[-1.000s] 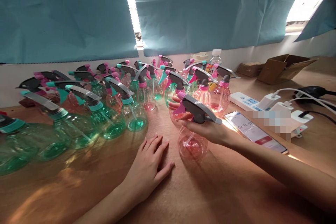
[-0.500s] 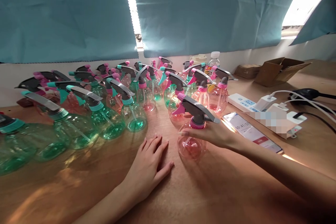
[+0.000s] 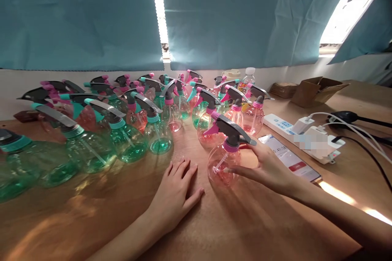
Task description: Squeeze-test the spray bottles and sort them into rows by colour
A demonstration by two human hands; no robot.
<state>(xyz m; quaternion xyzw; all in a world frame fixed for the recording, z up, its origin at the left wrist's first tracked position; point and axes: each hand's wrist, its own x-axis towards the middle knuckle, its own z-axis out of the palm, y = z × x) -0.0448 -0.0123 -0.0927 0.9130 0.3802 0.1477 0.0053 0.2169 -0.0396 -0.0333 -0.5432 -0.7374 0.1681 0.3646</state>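
Note:
A clear pink spray bottle [image 3: 219, 173] with a pink and dark grey trigger head stands upright on the table. My right hand [image 3: 269, 169] is at its right side, thumb across the front of the body and fingers passing behind, below the lever; their tips are partly hidden. My left hand [image 3: 176, 191] lies flat on the tabletop, fingers spread, left of this bottle and holding nothing. Another pink spray bottle [image 3: 203, 132] stands just behind. Nearest beyond my left hand is a green spray bottle [image 3: 158, 138] with a turquoise collar.
Several green and pink spray bottles crowd the left and back of the wooden table [image 3: 196, 228]. On the right lie a phone [image 3: 284, 155] showing a timer, a power strip [image 3: 275, 124] with plugs and cables, and an open cardboard box [image 3: 315, 91]. A capped clear bottle [image 3: 249, 75] stands behind.
My right hand has slid right and lower on the pink bottle, its thumb now lower on the body. The bottle and my left hand stay in place. The view has shifted slightly.

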